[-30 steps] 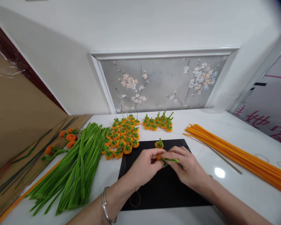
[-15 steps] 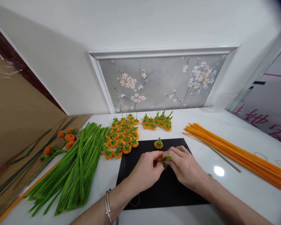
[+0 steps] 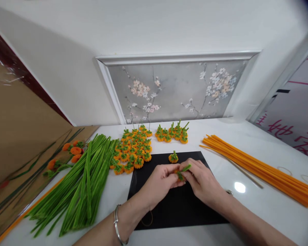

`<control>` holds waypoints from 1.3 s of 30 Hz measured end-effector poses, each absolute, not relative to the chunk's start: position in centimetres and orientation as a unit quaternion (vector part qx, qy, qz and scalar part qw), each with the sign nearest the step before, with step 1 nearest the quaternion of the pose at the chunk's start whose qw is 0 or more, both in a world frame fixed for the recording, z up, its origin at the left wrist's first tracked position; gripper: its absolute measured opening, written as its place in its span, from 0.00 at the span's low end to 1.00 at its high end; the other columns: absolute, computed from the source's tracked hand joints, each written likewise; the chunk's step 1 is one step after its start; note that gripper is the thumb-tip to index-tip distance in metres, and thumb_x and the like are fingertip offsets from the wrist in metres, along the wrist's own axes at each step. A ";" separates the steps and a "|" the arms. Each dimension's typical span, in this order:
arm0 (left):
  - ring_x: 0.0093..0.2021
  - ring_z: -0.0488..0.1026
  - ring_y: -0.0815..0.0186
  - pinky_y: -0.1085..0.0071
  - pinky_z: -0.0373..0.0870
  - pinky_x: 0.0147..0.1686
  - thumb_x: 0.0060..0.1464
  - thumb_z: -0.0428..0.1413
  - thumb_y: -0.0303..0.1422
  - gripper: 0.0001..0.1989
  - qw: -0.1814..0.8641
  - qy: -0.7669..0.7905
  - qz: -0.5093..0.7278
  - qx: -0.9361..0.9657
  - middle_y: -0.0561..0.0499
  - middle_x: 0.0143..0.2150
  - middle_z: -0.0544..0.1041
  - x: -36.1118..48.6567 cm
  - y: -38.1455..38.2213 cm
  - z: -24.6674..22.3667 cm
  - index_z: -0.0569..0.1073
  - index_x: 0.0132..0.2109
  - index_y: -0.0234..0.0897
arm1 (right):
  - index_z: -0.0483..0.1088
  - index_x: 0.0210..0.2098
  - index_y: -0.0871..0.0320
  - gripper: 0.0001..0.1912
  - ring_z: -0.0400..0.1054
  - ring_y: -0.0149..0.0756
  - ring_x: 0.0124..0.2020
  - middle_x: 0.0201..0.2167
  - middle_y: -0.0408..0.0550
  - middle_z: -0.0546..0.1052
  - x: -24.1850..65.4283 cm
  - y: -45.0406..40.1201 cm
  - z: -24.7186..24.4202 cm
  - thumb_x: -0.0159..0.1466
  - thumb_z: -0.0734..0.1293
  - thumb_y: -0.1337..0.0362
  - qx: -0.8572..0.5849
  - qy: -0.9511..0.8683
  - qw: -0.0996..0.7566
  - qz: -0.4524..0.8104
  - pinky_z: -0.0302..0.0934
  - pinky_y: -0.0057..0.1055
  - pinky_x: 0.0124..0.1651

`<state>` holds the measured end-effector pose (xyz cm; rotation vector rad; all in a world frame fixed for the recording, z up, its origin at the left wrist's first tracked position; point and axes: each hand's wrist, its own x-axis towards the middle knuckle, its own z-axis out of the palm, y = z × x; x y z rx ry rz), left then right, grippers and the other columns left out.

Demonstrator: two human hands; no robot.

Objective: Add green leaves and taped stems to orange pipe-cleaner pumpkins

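Over a black mat (image 3: 174, 208), my left hand (image 3: 160, 184) and my right hand (image 3: 201, 179) meet around a small pipe-cleaner pumpkin (image 3: 180, 175). Its orange body is mostly covered by my fingers, while green leaves and a green stem poke out toward the right. The left thumb and fingers close on its left side; the right fingers pinch it near the stem. Just beyond my hands, a finished-looking orange pumpkin with a green top (image 3: 173, 157) stands on the mat's far part.
Many small pumpkins (image 3: 132, 150) crowd left of the mat, with another cluster (image 3: 172, 132) behind. Green pipe cleaners (image 3: 84, 184) lie at left, orange pipe cleaners (image 3: 259, 171) at right beside a thin stick (image 3: 246, 173). Orange flowers (image 3: 76, 151) rest on brown paper.
The pumpkin has been turned between my fingers, so its green top shows more. My left fingers have shifted beneath it and the right hand has moved slightly.
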<state>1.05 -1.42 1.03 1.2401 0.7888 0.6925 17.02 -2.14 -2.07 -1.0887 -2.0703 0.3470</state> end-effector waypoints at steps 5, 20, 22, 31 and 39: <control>0.51 0.71 0.62 0.69 0.66 0.51 0.53 0.54 0.24 0.15 0.749 0.331 0.336 0.464 0.45 0.48 0.76 0.9 -1.4 1.0 0.75 0.49 0.35 | 0.62 0.34 0.55 0.09 0.64 0.34 0.33 0.31 0.44 0.69 17.1 -2.1 -2.2 0.65 0.56 0.74 -0.406 -0.792 0.429 0.153 0.56 0.32 0.36; 0.44 0.73 0.65 0.67 0.67 0.49 0.49 0.59 0.26 0.14 0.737 0.376 0.317 0.464 0.44 0.43 0.78 0.5 -1.4 1.0 0.78 0.45 0.34 | 0.64 0.34 0.56 0.10 0.65 0.34 0.32 0.31 0.46 0.72 17.3 -2.1 -2.0 0.65 0.56 0.75 -0.373 -0.839 0.394 0.048 0.55 0.34 0.38; 0.44 0.73 0.65 0.67 0.68 0.49 0.49 0.58 0.25 0.14 0.749 0.365 0.317 0.453 0.44 0.43 0.78 0.5 -1.4 1.3 0.78 0.45 0.33 | 0.63 0.34 0.56 0.08 0.65 0.35 0.32 0.32 0.46 0.72 17.2 -2.2 -1.9 0.65 0.57 0.74 -0.392 -0.823 0.407 0.053 0.56 0.34 0.38; 0.37 0.74 0.68 0.68 0.71 0.45 0.49 0.60 0.30 0.11 0.748 0.382 0.331 0.430 0.44 0.37 0.78 0.8 -1.2 1.0 0.78 0.41 0.30 | 0.65 0.36 0.55 0.12 0.65 0.33 0.31 0.31 0.45 0.73 17.6 -2.2 -2.0 0.65 0.55 0.76 -0.345 -0.844 0.410 -0.001 0.55 0.34 0.37; 0.41 0.74 0.66 0.68 0.71 0.46 0.49 0.59 0.26 0.11 0.744 0.393 0.362 0.401 0.44 0.38 0.78 0.7 -1.3 1.1 0.77 0.43 0.30 | 0.65 0.35 0.56 0.10 0.65 0.34 0.33 0.31 0.45 0.73 17.8 -1.9 -2.5 0.65 0.57 0.75 -0.371 -0.823 0.430 0.035 0.56 0.33 0.38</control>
